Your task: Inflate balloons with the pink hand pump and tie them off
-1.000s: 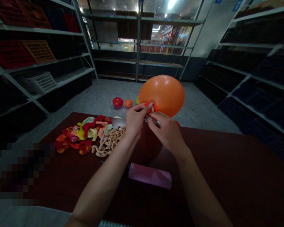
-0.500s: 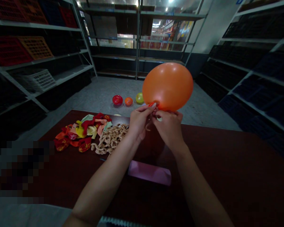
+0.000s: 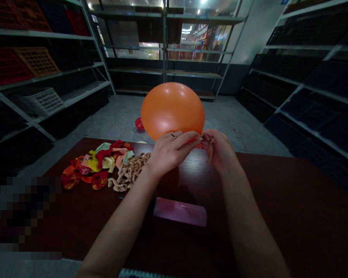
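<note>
An inflated orange balloon [image 3: 172, 108] is held up above the far edge of the dark red bench [image 3: 278, 200], its round body tipped away from the person and its neck pointing down toward the two hands. The left hand [image 3: 168, 150] reaches across under the balloon, a ring on one finger, and its grip is closed: thumb and fingertips pinch the neck where it leaves the body. The right hand [image 3: 222, 151] meets it from the other side, touching the left fingertips, with its grip curled shut on the end of the same neck; a pale strand [image 3: 211, 147] shows against its palm, though how it is wound cannot be told. Both forearms stretch out over the bench. Below them, near the person, a flat pink object [image 3: 179, 211] lies on the wood. To the left of the hands sits a heap of beige loops [image 3: 129, 172], and just beside that a pile of limp balloons [image 3: 92, 168] in red, yellow and pale green. On the grey floor beyond the bench a small red balloon [image 3: 139, 123] peeks out beside the orange one. Metal shelves [image 3: 75, 38] line the room, the left ones carrying a white crate [image 3: 43, 101] and an orange crate [image 3: 36, 61].
</note>
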Demonstrator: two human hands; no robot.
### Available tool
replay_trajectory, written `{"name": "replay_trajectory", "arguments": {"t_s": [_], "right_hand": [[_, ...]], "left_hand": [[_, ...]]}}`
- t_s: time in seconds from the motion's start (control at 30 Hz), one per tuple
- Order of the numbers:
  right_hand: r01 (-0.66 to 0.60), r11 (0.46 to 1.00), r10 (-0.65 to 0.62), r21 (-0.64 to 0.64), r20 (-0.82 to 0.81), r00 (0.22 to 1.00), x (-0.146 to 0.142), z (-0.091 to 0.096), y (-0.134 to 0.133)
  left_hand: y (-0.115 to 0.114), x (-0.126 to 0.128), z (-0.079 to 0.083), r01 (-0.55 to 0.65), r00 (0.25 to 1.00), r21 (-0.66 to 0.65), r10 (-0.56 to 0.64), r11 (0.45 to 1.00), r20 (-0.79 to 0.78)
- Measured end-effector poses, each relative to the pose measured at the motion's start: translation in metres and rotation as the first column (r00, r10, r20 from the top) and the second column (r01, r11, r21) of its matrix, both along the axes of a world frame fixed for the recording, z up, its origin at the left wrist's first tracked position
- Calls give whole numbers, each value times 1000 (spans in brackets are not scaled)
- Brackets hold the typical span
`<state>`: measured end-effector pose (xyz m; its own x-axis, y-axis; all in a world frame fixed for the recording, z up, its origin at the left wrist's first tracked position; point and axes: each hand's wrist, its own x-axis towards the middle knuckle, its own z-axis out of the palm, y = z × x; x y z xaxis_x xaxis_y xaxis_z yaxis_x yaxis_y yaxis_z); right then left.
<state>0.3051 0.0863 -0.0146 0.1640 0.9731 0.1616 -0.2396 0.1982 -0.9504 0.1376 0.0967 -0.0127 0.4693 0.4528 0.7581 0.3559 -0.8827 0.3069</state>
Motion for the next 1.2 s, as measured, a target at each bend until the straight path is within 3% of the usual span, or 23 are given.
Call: {"name": "replay_trajectory", "arguments": {"t_s": [0.17,0.37,0.5,0.63,0.8,0.93,1.03,1.2], "right_hand": [[8,995,-8,-97,4,1000,5,-13,9],[-77,987,81,-142,27,996,7,-21,15],[-140,984,148,-113,67,987,3,-20,11],[-190,979,199,-78,144,969,-4,-15,6],[-155,985,169,-71,283,944,-9,-3,-2],[-109,994,107,-23,456,883,-6,9,-11],[-139,990,110,14,538,835,-4,16,-16],[-151,987,100,46,559,823,-4,19,-19]], "left_hand": [[-8,3,5,67,965,157,-24,985,-261],[-4,-1,8,26,928,133,26,991,-373],[4,4,-3,-121,928,101,148,988,-341],[10,6,-12,-154,947,-22,141,988,-288],[8,3,-7,-61,992,-200,37,978,-123],[4,-1,2,61,992,-299,-91,952,-88],[4,-6,6,120,986,-324,-150,938,-68],[8,-10,4,106,987,-296,-136,949,-84]]}}
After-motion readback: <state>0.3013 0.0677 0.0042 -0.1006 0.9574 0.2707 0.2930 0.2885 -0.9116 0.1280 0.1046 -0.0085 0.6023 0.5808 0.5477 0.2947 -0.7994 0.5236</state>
